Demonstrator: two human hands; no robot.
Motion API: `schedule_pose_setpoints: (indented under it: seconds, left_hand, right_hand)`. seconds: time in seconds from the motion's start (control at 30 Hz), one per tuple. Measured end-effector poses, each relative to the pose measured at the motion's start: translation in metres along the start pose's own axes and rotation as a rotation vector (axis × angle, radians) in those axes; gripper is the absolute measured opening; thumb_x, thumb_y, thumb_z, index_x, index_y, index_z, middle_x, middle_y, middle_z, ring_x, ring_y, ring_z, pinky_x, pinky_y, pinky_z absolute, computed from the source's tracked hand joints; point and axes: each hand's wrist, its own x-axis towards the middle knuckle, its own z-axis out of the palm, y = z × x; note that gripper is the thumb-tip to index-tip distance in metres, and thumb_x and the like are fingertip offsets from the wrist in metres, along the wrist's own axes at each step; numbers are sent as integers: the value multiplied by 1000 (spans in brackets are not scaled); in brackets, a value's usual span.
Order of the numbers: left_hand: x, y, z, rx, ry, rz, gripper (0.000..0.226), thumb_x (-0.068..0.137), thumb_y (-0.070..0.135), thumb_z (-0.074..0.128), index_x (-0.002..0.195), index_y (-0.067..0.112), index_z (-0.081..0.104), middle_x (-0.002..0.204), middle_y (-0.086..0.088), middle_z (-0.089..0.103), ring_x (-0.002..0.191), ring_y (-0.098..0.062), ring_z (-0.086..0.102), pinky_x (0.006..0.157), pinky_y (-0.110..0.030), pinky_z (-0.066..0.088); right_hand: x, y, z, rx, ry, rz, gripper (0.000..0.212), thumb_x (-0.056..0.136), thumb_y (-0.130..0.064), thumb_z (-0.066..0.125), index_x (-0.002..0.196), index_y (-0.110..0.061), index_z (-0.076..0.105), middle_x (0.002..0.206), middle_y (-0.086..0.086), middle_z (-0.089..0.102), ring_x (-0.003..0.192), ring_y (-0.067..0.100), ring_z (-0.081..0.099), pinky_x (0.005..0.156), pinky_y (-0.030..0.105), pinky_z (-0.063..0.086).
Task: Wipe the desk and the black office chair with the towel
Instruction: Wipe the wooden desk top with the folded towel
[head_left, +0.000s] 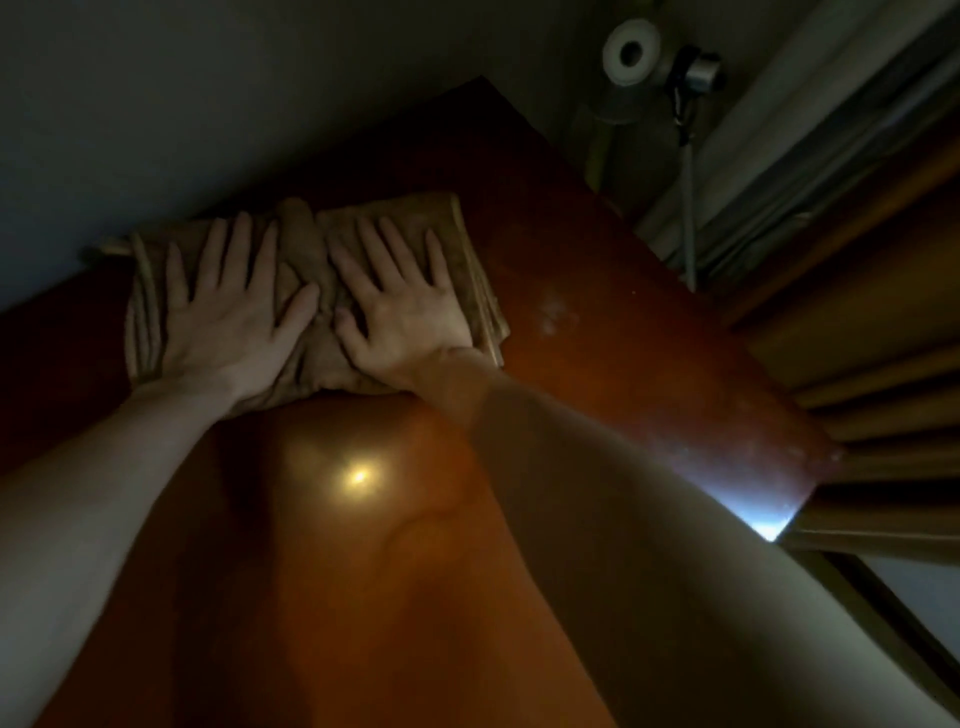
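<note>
Pressing down on the towel (457, 234) with 2 flat palms, we have it at the far edge of the desk (363, 545), close against the wall (156, 104); our left hand (228, 317) covers its left half and our right hand (400, 312) its right half, thumbs nearly meeting over the bunched middle; neither hand grips anything, the fingers lie straight and spread, so the cloth is pinned by weight alone. We judge this spread to be deliberate: a wide, flat contact drags more cloth over the wood per stroke and stops the folds from rolling up; the towel looks folded into layers, its edges stacked on the right side. The desk step seems under way, with pale smudges showing on the wood to the right of the towel; the black office chair is not in view. Beyond the desk corner sit a paper roll (630, 52) and a dim metal object we cannot identify; curtains (857, 338) hang to the right.
</note>
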Motion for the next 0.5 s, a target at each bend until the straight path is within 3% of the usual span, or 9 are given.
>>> schedule_pose_setpoints:
  seconds: [0.33, 0.5]
  left_hand:
    - [-82, 35, -2, 74, -50, 261, 92, 95, 72, 8, 164, 11, 13, 172, -12, 11, 159, -28, 8, 125, -55, 3]
    - [-131, 74, 1, 105, -8, 449, 89, 98, 69, 15, 163, 8, 20, 171, -14, 15, 158, -30, 12, 125, -57, 5]
  right_hand:
    - [-129, -21, 17, 131, 147, 194, 68, 102, -56, 30, 163, -26, 27, 171, 9, 18, 159, 26, 5, 125, 57, 0]
    - [-214, -36, 26, 215, 200, 386, 70, 101, -51, 34, 164, -24, 22, 172, 11, 15, 160, 25, 1, 125, 57, 0]
